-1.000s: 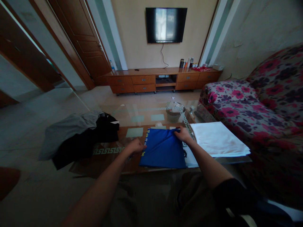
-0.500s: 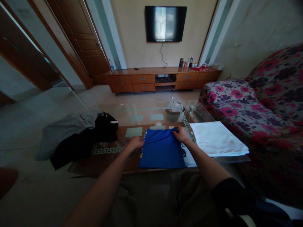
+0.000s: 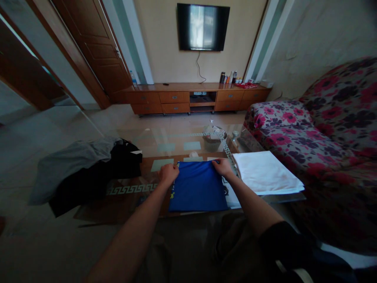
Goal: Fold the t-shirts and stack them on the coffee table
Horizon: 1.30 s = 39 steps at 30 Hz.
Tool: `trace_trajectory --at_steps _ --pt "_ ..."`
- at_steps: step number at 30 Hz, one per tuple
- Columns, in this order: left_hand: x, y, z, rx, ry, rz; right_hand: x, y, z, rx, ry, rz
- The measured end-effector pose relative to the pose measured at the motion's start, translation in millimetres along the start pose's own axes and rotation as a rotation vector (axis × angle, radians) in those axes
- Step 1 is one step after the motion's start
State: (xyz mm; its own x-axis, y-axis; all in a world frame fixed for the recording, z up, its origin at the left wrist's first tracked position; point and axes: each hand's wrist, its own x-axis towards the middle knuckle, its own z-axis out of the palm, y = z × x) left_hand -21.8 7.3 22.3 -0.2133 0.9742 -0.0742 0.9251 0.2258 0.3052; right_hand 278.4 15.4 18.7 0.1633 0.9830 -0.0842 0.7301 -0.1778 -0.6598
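Observation:
A blue garment [image 3: 198, 188], folded into a rectangle with yellow and white print along its left side, lies on the glass coffee table [image 3: 132, 190] in front of me. My left hand [image 3: 169, 173] pinches its upper left edge. At the far right corner, my right hand [image 3: 222, 166] grips the cloth between thumb and fingers. Part of a white printed cloth [image 3: 232, 198] shows beside the blue one, below my right forearm. Farther right is a folded white cloth [image 3: 267, 172], which neither hand touches.
Grey clothing [image 3: 73, 157] and black clothing [image 3: 123, 161] are heaped at the table's left end. A small basket [image 3: 212, 144] and a glass jar [image 3: 235, 135] stand toward the back. The flowered sofa [image 3: 294, 133] is on the right; a low wooden cabinet [image 3: 175, 97] lines the far wall.
My left hand has moved up along the blue garment's left edge to near its far corner. Creases across the cloth's top have smoothed out. The view has shifted slightly.

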Motion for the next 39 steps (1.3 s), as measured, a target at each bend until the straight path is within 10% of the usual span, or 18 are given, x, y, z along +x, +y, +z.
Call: trace_trajectory --at_steps 19,28,39 --pt "3 23 12.7 -0.035 0.198 -0.043 -2 -8 -1 -0.11 0.101 0.112" --pt "-14 37 17.3 0.06 0.118 0.515 -38 -35 16 -0.464 0.081 -0.398" --pt "-2 16 45.4 0.079 0.051 0.584 -34 -11 31 -0.492 -0.132 -0.31"
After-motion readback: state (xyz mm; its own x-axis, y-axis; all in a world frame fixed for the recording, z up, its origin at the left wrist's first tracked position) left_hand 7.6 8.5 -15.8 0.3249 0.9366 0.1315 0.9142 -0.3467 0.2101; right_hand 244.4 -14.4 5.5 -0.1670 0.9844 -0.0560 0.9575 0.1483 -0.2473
